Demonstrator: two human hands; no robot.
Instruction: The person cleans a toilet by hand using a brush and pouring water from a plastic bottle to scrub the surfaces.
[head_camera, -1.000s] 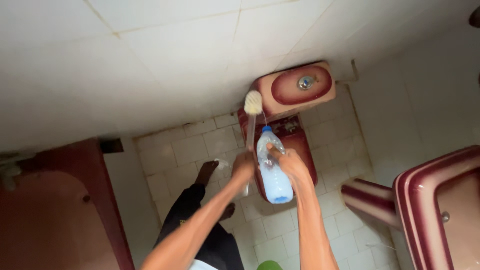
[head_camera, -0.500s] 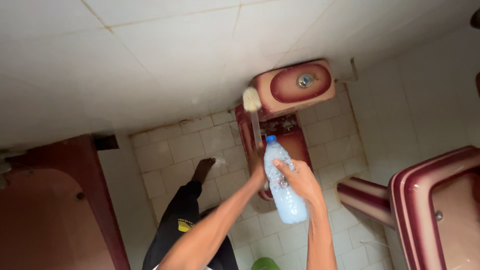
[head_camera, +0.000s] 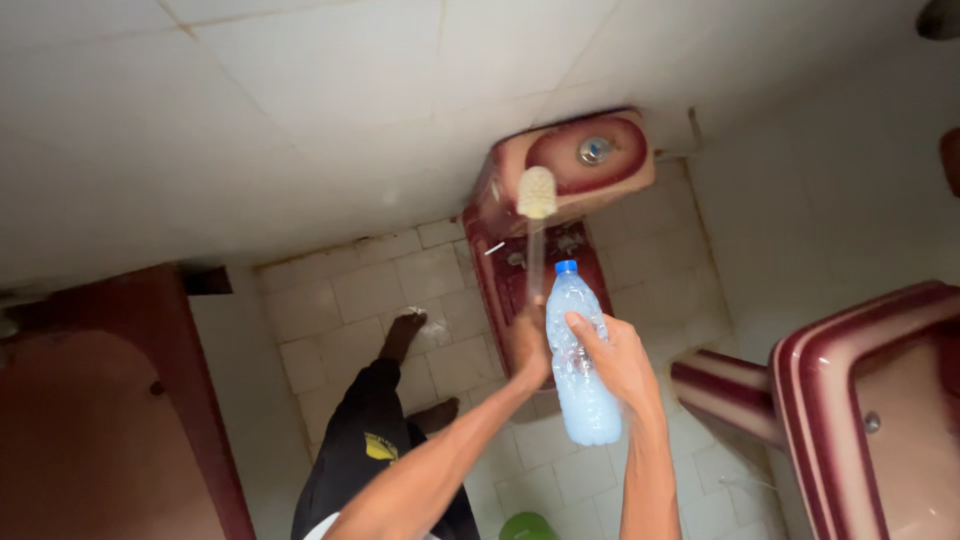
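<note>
Head view | bottle (head_camera: 580, 360) upright, cap up | brush (head_camera: 537, 192) bristles up

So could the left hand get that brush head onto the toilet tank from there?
Probably yes: the left hand holds the brush with its head already over the toilet tank, nothing between; the bottle sits beside it.

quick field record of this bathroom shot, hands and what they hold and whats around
left hand: grips the clear handle of a toilet brush, pale bristle head up, over the toilet
right hand: wrapped around a plastic bottle, blue cap on, pale blue liquid inside
toilet: dark red and pink, cistern against the white tiled wall
basin: dark red rim, at the right
floor: white tiles, a bare foot on it
bathtub: dark red, at the left
</note>
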